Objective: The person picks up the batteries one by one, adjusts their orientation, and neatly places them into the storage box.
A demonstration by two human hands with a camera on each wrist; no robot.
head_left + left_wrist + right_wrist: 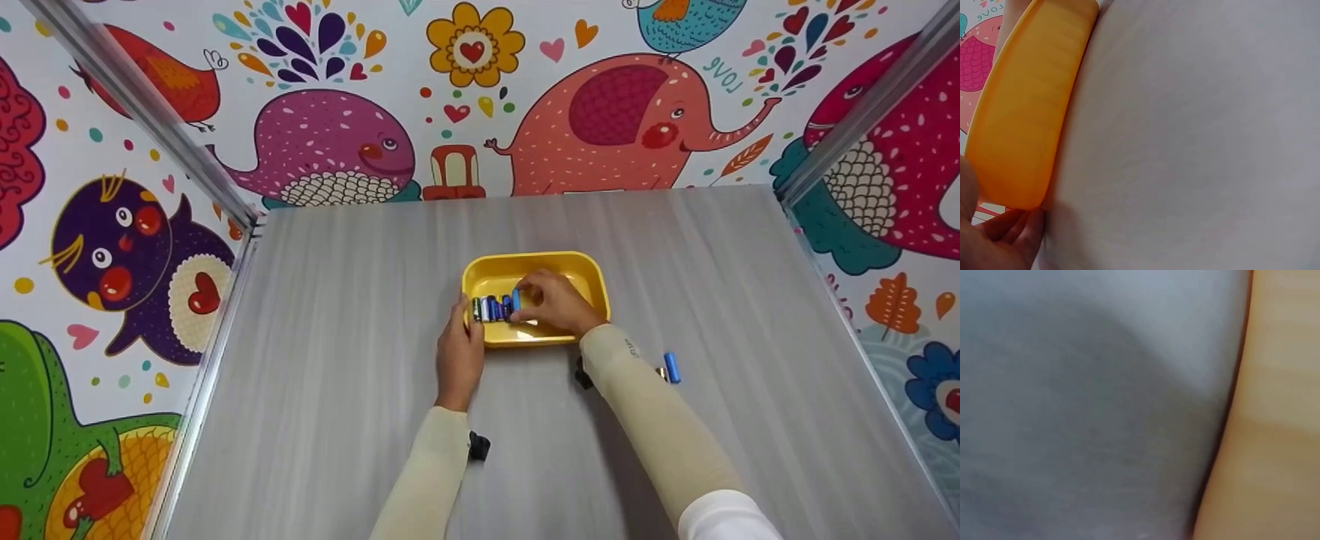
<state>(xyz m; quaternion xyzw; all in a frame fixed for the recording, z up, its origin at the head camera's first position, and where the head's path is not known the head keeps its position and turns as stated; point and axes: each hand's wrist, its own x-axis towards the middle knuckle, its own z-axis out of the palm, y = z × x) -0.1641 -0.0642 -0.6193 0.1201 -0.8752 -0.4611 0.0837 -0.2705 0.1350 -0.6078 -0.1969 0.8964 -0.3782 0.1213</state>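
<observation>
A yellow plastic tray [536, 259] sits on the grey table, holding a side-by-side row of several batteries [493, 309] at its left end. My left hand [460, 364] grips that end, with the thumb by the rim; in the left wrist view its fingers [1022, 236] curl at the tray's corner below the outer wall [1030, 107]. Reaching over the front right of the tray, my right hand [561, 304] pinches a light blue battery [515, 300] upright beside the row's right end. Only the tray's outer wall [1275, 439] and tabletop show in the right wrist view.
On the table [337, 337] to the right lies another blue battery [672, 367]. Beside it a gold-ended battery [661, 373] is partly hidden by my right sleeve. Printed panels with metal posts [862, 105] border the table at back and sides.
</observation>
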